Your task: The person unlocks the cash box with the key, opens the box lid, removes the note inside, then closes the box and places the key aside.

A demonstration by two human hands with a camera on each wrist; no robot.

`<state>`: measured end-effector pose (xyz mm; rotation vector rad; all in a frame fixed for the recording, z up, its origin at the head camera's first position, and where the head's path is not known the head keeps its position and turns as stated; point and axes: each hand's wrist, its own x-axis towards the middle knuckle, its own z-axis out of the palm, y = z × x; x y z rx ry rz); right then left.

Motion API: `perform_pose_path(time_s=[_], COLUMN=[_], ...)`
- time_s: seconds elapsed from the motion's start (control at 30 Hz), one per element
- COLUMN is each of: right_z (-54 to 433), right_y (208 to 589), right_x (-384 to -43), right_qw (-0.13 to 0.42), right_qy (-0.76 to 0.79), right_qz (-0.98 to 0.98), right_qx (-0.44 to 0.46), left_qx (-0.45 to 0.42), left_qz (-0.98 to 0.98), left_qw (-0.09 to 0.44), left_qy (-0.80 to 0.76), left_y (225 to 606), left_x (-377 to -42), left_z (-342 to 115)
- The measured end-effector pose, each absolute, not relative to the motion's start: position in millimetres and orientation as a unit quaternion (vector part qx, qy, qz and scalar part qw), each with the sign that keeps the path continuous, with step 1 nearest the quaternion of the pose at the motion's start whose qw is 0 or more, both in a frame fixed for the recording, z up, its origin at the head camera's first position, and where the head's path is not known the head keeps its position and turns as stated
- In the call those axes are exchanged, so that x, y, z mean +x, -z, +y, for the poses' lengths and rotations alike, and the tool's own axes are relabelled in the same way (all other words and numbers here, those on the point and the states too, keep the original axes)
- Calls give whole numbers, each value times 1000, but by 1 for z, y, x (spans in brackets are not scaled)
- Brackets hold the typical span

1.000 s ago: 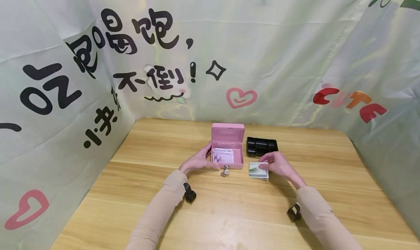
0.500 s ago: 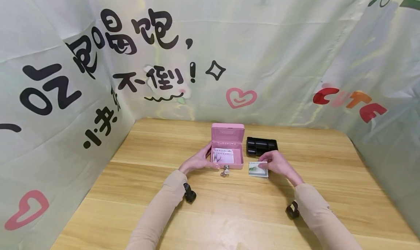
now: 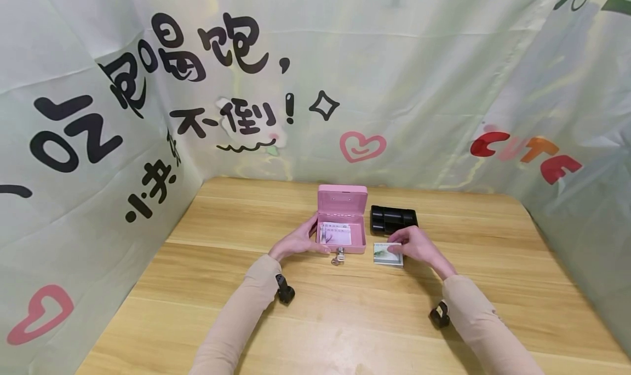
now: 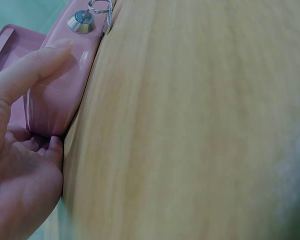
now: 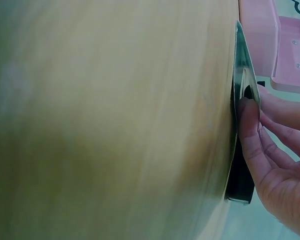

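A pink cash box (image 3: 357, 248) stands on the table with its lid raised. My left hand (image 3: 299, 238) holds its front left corner; in the left wrist view the thumb (image 4: 45, 57) lies along the front and the other fingers curl at the side. Purplish banknotes (image 3: 337, 236) lie inside the box, toward the left. Keys (image 3: 336, 260) on a ring hang from the front lock (image 4: 81, 22). To the right of the box, my right hand (image 3: 416, 244) pinches a folded green banknote (image 3: 384, 254), close over the table. In the right wrist view, fingers and thumb grip the fold.
A black compartment tray (image 3: 389, 220) sits right of the box, just behind my right hand. The wooden table (image 3: 325, 320) meets printed cloth walls (image 3: 424, 90) at the back and both sides.
My right hand has shifted slightly left and away from me with the green banknote. My left hand and the box have stayed put.
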<state>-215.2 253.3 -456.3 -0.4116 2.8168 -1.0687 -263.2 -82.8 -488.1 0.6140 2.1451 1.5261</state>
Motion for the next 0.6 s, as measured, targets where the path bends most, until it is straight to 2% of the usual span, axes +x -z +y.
perform_pose_path(time_s=[0.6], right_z=[261], right_y=[453], right_x=[-214], right_qw=[50], right_qy=[367], right_qz=[919], right_qx=[-133], left_qx=[219], left_qz=[777], left_qw=[218], left_qy=[-549], left_y=[490], left_x=[-264], left_z=[-84])
